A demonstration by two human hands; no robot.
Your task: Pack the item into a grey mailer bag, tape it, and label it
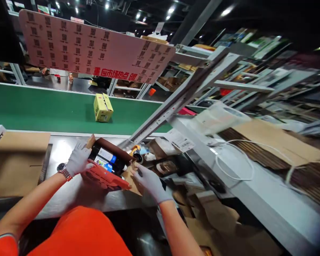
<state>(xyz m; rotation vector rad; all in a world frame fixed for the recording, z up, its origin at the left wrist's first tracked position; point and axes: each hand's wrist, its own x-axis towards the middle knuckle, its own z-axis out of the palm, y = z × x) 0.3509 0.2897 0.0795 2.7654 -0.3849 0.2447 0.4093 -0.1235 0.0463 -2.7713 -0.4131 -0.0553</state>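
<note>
An open cardboard box (110, 160) with a red front flap lies on the steel worktable (69, 192). Dark items with white and blue labels fill it. My left hand (78, 159), gloved in grey with a wristwatch, grips the box's left end. My right hand (149, 181), also gloved, presses flat with fingers spread against the box's right cardboard flap.
A green conveyor belt (42, 110) runs behind the table and carries a yellow carton (102, 107). Flat cardboard (16, 163) lies at the left. A slanted metal rack (176, 99), stacked cardboard (277, 142), white strapping (234, 160) and a label sheet (180, 140) are at the right.
</note>
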